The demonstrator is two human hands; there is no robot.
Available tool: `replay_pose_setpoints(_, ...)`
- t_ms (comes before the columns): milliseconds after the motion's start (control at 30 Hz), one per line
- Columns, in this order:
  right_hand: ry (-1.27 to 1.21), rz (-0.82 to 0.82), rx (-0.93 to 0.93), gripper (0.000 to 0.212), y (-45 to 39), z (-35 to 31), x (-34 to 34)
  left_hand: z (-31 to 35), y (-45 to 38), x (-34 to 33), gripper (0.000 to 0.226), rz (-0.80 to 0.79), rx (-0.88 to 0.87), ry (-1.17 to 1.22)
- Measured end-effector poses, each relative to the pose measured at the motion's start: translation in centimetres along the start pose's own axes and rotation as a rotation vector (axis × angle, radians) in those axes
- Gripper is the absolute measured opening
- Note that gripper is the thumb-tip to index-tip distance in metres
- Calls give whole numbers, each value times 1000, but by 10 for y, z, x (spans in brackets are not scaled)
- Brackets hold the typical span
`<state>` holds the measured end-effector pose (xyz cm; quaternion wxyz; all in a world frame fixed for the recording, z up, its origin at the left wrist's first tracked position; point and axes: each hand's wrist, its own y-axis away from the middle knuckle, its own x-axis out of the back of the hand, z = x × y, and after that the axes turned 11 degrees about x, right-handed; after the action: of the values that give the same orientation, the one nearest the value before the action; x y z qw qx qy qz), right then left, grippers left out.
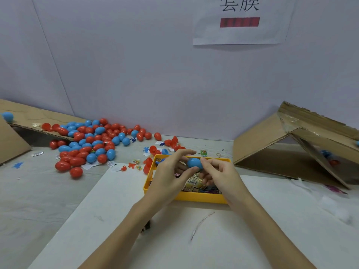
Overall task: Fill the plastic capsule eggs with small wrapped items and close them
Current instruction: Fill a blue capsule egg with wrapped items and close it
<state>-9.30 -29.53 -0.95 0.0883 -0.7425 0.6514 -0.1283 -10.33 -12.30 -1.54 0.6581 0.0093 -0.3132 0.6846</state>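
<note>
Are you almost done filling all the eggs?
Lots look done: a big pile of closed red and blue eggs lies on the table to the left. Right now both hands, left hand and right hand, hold one blue egg over the yellow tray of wrapped items. Some open red halves behind the tray still wait.

One blue capsule egg [194,163] sits between two hands, the left hand [171,173] and the right hand [221,176]. One yellow tray [202,198] lies under them. At ten o'clock lies one heap of red and blue eggs [91,144], too many to count exactly. Two cardboard boxes: one [281,144] at three o'clock, one [11,138] at nine o'clock. One paper sign [240,22] at twelve.
</note>
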Motion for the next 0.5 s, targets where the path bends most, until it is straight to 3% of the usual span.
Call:
replay_pose_setpoints(133,-41,-19,31,20,1,-2,0,-1,0,-2,22,45,23,-12)
replay_pose_setpoints(333,-7,-2,90,18,2,3,2,2,1,-4,30,14,64,-9)
replay_pose_setpoints(500,-34,10,17,39,-1,2,-1,2,1,-4,31,-10,-2,-56)
